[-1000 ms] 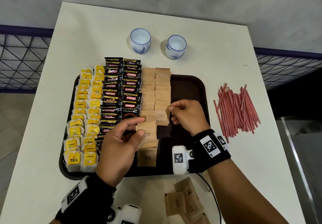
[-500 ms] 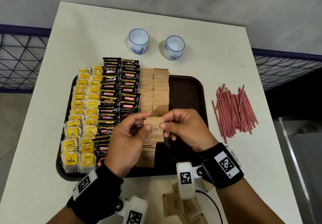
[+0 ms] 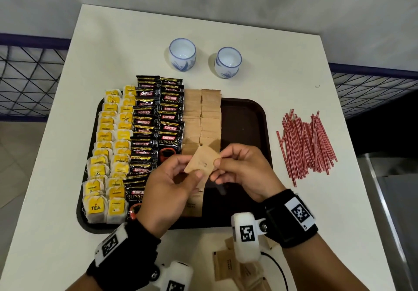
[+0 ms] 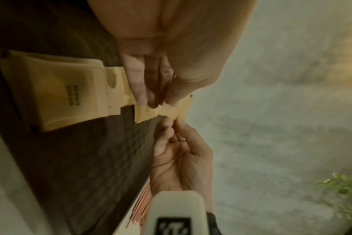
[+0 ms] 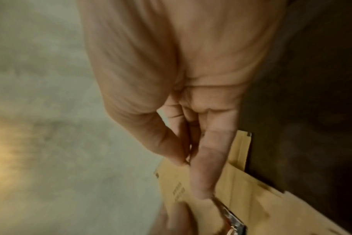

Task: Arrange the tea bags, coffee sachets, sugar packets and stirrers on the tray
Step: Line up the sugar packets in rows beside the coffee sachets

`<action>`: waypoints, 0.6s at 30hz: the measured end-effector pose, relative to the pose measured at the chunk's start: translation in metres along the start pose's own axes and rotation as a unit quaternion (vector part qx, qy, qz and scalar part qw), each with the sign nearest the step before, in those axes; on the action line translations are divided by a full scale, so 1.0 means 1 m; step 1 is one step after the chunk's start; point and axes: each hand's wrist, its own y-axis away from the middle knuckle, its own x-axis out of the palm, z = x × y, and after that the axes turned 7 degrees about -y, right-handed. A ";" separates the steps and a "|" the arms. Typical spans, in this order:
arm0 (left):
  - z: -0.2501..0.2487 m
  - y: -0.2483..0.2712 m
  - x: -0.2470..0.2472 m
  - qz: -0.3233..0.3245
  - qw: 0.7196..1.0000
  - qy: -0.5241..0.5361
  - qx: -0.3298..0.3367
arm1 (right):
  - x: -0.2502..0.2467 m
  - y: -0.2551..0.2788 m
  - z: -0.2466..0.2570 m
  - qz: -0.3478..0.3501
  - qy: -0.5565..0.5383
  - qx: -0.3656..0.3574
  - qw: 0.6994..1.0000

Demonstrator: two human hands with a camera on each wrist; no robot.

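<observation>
A white rectangular table carries a dark brown plastic tray with rounded corners. On the tray's left side run two columns of yellow-labelled tea bags, then two columns of black Kopiko coffee sachets, then two columns of plain brown paper sugar packets near the middle; the right part of the tray is bare. On the table to the right of the tray, apart from it, lies a loose heap of thin red-and-white striped stirrers. Beyond the tray's far edge stand two small white cups with blue painted marks, side by side. At the near edge of the table, off the tray, lie a few more loose brown packets.

Above the tray's near middle both hands hold one brown paper sugar packet, lifted and tilted. The left hand pinches its left end between thumb and curled fingers; the right hand pinches its right edge between thumb and forefinger, the other fingers curled. Both wrists wear black bands with white marker blocks.
</observation>
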 end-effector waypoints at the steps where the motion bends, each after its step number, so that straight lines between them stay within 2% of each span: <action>1: -0.002 -0.002 -0.001 -0.012 1.000 -0.009 0.015 | 0.002 0.002 -0.004 -0.001 0.041 -0.004 0.999; 2: -0.004 -0.004 -0.003 -0.022 0.999 -0.030 0.033 | 0.002 0.004 -0.008 -0.014 0.129 -0.034 0.991; 4: -0.010 -0.009 -0.009 -0.020 0.990 -0.112 0.081 | 0.000 0.009 -0.010 -0.042 0.319 -0.150 0.935; 5: -0.013 -0.010 -0.012 -0.012 0.983 -0.153 0.105 | -0.001 0.012 -0.010 -0.034 0.361 -0.213 0.907; 6: -0.016 -0.011 -0.013 -0.002 0.977 -0.178 0.121 | 0.000 0.016 -0.008 -0.015 0.370 -0.254 0.894; 7: -0.018 -0.012 -0.014 0.009 0.974 -0.191 0.126 | 0.001 0.017 -0.007 0.008 0.359 -0.264 0.895; 9: -0.022 -0.014 -0.012 0.029 0.974 -0.194 0.116 | 0.003 0.017 -0.006 0.041 0.332 -0.237 0.912; 12: -0.025 -0.014 -0.009 0.038 0.976 -0.177 0.117 | -0.001 0.015 -0.009 0.024 0.308 -0.198 0.930; 14: -0.025 -0.013 -0.009 0.028 0.973 -0.189 0.131 | -0.005 0.014 -0.011 0.009 0.307 -0.209 0.929; 18: -0.020 -0.008 -0.008 0.032 0.967 -0.217 0.129 | -0.002 0.019 -0.013 0.034 0.330 -0.196 0.923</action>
